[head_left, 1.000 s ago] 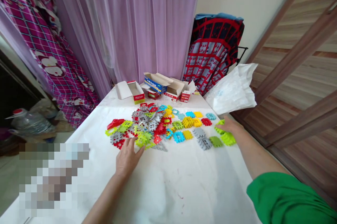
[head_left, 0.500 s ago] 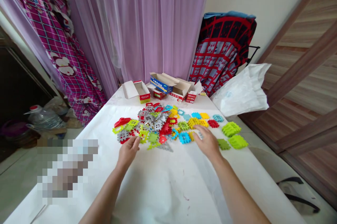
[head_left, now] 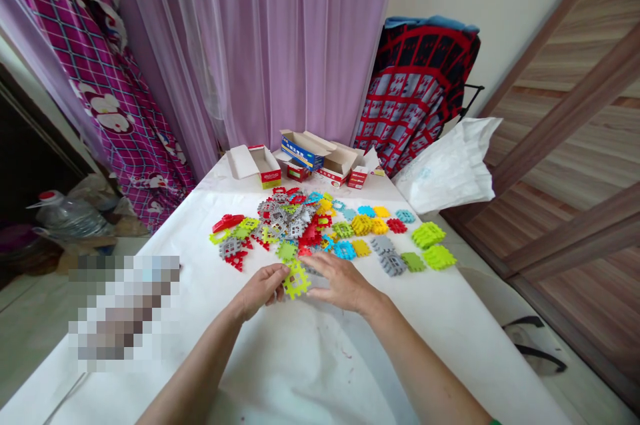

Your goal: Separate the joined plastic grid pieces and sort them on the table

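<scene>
My left hand (head_left: 263, 288) pinches a yellow-green interlocking plastic tile (head_left: 297, 280) by its left edge, thumb on top. My right hand (head_left: 343, 282) is at the tile's right side, fingers and thumb apart; whether its thumb touches the tile I cannot tell. Just beyond both hands lies a mixed heap of grey, red and green tiles (head_left: 293, 218). A plain green tile (head_left: 287, 251) lies between the heap and the held piece. To the right are stacked grey tiles (head_left: 393, 264), a flat green tile (head_left: 413, 262) and blue tiles (head_left: 345, 250).
Bright green stacks (head_left: 429, 234) stand near the table's right edge, with yellow tiles (head_left: 367, 224) left of them. Open cardboard boxes (head_left: 303, 152) line the back of the white-covered table (head_left: 280, 372). A white bag (head_left: 445, 168) hangs by the right edge. A blurred patch covers the left side.
My left hand has taken hold of the yellow-green tile and drawn it nearer. My right hand has moved left from the grey tiles, which now lie in view, to the held tile.
</scene>
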`<state>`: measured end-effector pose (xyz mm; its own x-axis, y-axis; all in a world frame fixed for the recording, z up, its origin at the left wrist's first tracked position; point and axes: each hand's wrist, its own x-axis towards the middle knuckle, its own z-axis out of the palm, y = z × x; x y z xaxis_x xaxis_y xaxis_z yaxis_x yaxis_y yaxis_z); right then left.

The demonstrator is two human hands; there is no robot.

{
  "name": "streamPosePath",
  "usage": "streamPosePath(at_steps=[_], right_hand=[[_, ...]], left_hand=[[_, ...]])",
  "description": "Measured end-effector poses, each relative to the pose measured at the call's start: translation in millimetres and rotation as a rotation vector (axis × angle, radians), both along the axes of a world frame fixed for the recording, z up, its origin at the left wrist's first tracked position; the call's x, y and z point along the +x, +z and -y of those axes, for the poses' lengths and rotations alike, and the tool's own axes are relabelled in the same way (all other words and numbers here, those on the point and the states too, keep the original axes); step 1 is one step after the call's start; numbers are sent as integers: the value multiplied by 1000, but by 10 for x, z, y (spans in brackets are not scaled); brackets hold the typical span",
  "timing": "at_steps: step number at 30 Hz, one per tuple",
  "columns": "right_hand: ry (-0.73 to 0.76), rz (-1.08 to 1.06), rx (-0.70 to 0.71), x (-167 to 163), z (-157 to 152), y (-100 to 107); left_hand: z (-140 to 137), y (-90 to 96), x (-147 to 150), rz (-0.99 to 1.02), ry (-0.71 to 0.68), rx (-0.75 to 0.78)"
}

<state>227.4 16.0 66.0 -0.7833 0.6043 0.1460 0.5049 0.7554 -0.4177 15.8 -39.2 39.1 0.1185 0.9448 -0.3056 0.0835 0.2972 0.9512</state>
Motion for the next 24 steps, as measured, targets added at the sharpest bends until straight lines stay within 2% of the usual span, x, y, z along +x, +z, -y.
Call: streamPosePath(at_steps=[9, 14, 18, 21, 24], right_hand=[[3, -50, 20, 21, 87, -74], [-104, -151, 39, 91, 123, -181], [-385, -285, 76, 467, 92, -314], [-699, -399, 136, 1003, 4, -423], [-978, -423, 216, 1621, -144, -458]], left_hand=[[-79, 44, 100, -5, -83, 16], [-126, 55, 168, -28, -72, 62], [-138, -35, 86, -74, 169, 216], [-129, -188, -49, -93, 359, 286], [-110, -308, -143, -81, 447, 324]])
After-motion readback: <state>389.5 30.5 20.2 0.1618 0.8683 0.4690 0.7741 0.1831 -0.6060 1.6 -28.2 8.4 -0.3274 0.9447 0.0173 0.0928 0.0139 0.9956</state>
